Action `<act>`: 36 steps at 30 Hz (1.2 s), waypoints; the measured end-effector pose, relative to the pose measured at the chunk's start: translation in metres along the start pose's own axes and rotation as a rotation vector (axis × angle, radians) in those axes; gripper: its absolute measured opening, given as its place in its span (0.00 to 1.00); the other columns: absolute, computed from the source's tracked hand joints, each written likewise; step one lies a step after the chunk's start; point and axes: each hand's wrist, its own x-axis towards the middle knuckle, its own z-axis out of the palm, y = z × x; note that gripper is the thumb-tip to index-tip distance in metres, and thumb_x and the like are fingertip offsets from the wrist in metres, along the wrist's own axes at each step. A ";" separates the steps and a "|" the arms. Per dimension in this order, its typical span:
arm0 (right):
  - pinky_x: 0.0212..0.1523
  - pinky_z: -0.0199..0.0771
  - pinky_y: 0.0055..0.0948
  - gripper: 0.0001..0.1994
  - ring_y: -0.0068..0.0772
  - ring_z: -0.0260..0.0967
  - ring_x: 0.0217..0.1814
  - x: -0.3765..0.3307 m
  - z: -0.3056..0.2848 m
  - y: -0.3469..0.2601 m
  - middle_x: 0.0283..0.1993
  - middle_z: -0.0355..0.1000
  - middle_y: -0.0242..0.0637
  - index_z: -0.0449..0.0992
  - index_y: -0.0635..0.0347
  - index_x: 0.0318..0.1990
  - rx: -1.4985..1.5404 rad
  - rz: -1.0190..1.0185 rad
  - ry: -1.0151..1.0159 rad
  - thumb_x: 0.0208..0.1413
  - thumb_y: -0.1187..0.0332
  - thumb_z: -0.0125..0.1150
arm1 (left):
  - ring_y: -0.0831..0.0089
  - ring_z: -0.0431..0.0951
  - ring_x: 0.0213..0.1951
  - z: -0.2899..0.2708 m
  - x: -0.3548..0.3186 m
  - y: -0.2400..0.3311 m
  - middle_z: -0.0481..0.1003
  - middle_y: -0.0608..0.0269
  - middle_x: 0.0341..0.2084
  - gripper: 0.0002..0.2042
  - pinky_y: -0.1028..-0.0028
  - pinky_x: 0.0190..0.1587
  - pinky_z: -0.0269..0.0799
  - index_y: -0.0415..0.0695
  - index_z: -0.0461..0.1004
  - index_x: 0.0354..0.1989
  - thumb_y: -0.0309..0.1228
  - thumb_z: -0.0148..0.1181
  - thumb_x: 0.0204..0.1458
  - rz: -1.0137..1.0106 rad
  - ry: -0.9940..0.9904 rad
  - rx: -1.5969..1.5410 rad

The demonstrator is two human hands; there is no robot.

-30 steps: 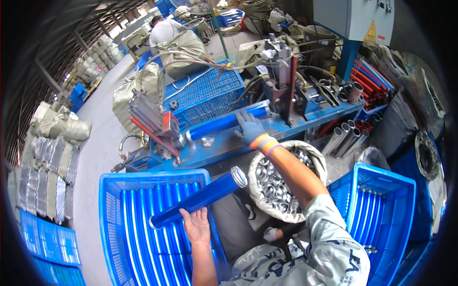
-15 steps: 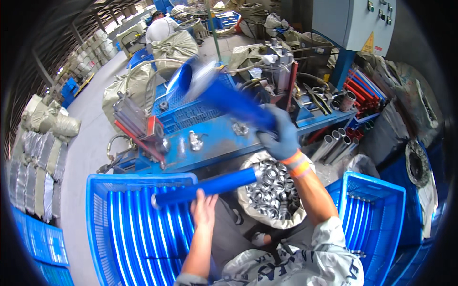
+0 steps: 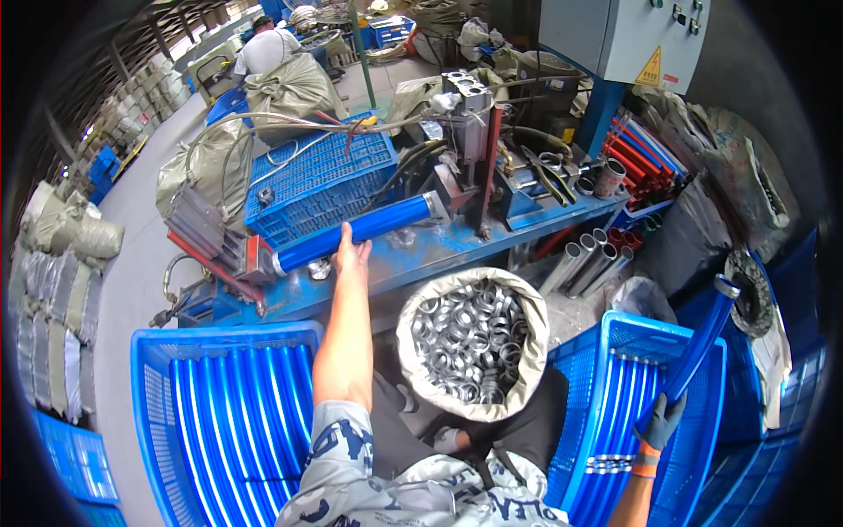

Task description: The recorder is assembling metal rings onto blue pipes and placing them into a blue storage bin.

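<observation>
My bare left hand [image 3: 351, 252] supports a shiny blue tube [image 3: 338, 243] from its near side, fingers closed against it. That tube spans the gap between the left press fixture [image 3: 256, 262] and the right press fixture [image 3: 465, 176] on the blue workbench [image 3: 413, 250]; a silvery collar shows at each end. Whether the ends are seated is hard to see. My gloved right hand [image 3: 660, 424] grips a second blue tube [image 3: 702, 338], tilted upward with a metal collar on its top end. It is over the right blue crate [image 3: 606, 318], where several similar tubes lie.
A cloth sack [image 3: 408, 351] full of metal rings [image 3: 479, 338] stands between my knees. The left blue crate [image 3: 145, 395] holds several blue tubes. Behind the bench are an upturned blue basket [image 3: 325, 176] and hoses. A control box [image 3: 615, 44] hangs at upper right; a person [image 3: 266, 51] sits far back.
My left hand has carried its tube forward from above the left crate to the bench fixtures. My right hand has swung from over the bench down to the right crate, holding a tube.
</observation>
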 end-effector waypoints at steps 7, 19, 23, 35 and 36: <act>0.92 0.50 0.49 0.43 0.53 0.51 0.94 -0.025 -0.056 0.081 0.94 0.50 0.53 0.49 0.57 0.92 -0.324 -0.025 -0.023 0.73 0.78 0.59 | 0.33 0.78 0.72 -0.010 0.005 -0.006 0.75 0.27 0.70 0.49 0.40 0.74 0.77 0.32 0.66 0.79 0.59 0.78 0.64 -0.083 -0.086 0.144; 0.73 0.79 0.53 0.40 0.61 0.78 0.71 -0.062 -0.095 0.197 0.69 0.79 0.52 0.75 0.56 0.78 -0.931 0.022 0.051 0.54 0.76 0.76 | 0.60 0.90 0.61 -0.187 -0.016 0.086 0.85 0.57 0.63 0.29 0.68 0.58 0.85 0.42 0.77 0.75 0.47 0.70 0.74 0.254 -0.205 0.720; 0.74 0.79 0.52 0.37 0.61 0.79 0.70 -0.065 -0.064 0.249 0.68 0.80 0.53 0.77 0.55 0.76 -0.791 0.163 -0.032 0.55 0.74 0.78 | 0.72 0.88 0.45 -0.325 -0.116 0.225 0.87 0.56 0.51 0.25 0.75 0.39 0.78 0.35 0.82 0.66 0.44 0.71 0.74 0.580 -0.032 1.136; 0.63 0.85 0.43 0.12 0.50 0.87 0.58 0.053 0.052 0.179 0.55 0.88 0.47 0.89 0.61 0.55 -0.517 -0.278 0.029 0.69 0.69 0.74 | 0.50 0.84 0.55 -0.451 -0.464 0.323 0.84 0.41 0.54 0.26 0.57 0.67 0.77 0.27 0.80 0.60 0.41 0.72 0.67 0.515 0.518 2.065; 0.66 0.84 0.43 0.13 0.51 0.86 0.61 0.050 0.111 0.114 0.56 0.88 0.48 0.88 0.62 0.57 -0.332 -0.351 -0.039 0.69 0.71 0.74 | 0.49 0.84 0.56 -0.463 -0.496 0.331 0.84 0.41 0.54 0.26 0.57 0.67 0.77 0.27 0.79 0.60 0.40 0.72 0.66 0.492 0.598 2.086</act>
